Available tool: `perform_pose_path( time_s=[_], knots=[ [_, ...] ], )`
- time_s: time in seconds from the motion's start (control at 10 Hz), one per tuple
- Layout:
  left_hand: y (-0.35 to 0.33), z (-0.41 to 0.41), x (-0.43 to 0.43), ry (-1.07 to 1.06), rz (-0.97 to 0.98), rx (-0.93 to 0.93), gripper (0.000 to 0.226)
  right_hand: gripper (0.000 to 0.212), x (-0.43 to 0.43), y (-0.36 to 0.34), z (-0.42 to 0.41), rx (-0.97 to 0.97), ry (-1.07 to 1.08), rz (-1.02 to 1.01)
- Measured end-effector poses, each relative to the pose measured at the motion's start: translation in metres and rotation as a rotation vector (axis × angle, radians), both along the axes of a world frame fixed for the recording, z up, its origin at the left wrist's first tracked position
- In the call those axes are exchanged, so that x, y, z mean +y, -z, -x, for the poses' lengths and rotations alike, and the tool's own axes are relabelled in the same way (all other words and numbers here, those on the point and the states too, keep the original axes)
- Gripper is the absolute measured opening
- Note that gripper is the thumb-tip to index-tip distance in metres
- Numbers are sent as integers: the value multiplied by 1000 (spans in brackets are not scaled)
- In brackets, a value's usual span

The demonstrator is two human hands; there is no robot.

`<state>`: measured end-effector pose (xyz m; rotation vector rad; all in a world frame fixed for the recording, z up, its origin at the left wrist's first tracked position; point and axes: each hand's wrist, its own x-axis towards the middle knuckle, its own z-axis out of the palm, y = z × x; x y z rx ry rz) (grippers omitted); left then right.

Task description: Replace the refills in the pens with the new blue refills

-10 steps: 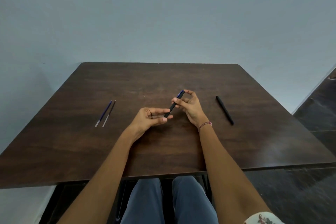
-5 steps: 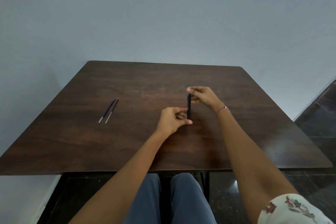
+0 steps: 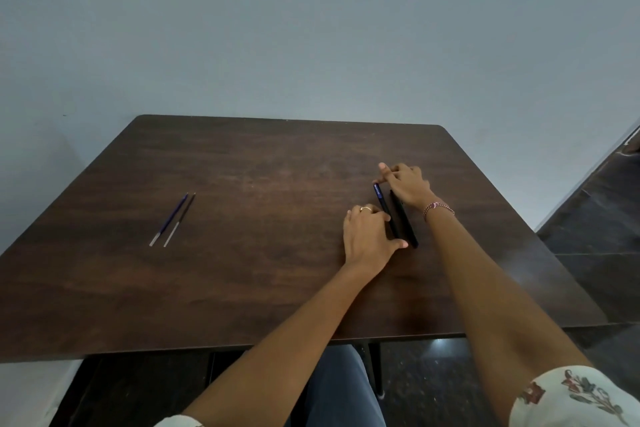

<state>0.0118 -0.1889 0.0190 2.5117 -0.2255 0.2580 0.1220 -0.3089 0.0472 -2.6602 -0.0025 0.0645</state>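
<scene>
From the head camera, both hands are out over the dark wooden worktop (image 3: pixel 259 274), working the same blue-tipped pen (image 3: pixel 383 206). The left hand (image 3: pixel 369 236) has its fingers curled down onto the near half of the barrel. Its thumb stretches along towards the near end, so it holds the pen against the wood. A ring (image 3: pixel 365 208) shows on one finger.

Just beyond it, the right hand (image 3: pixel 407 184) pinches the pen's far, blue end with thumb and fingertip, the forefinger poking out past it. A beaded bracelet (image 3: pixel 438 208) sits on that wrist.

The pen lies flat, running away from the person between the two hands. A second one, the black pen (image 3: pixel 405 225), lies just beside it on the right-hand side. Its far end is tucked under the right hand, and I can't tell whether the two barrels touch.

Well off to the left of the left hand, a blue refill (image 3: pixel 171 217) and a dark refill (image 3: pixel 180 218) lie side by side.
</scene>
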Motion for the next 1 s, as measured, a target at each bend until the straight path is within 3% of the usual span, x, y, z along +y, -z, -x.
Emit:
perform_pose_path(
  time_s=[0.2,0.5,0.6,0.7,0.9,1.0],
  knots=[
    [8,-5,-11,-5,-25,19,55,65,-12,9,-6,8,27,27],
    [13,-9,-19,16,15,38,54,51,-21,15,-5,-6,52,-35],
    [13,-8,-18,22,14,53,55,56,-23,18,-7,-11,36,-11],
    [12,-8,-18,19,26,73,60,61,-24,19,-8,-10,27,3],
    [-2,-12,-18,93,6,147,92,54,-26,18,-2,-51,-9,17],
    [-5,-19,-16,120,6,151,102,52,-18,13,-3,-185,1,11]
  ],
)
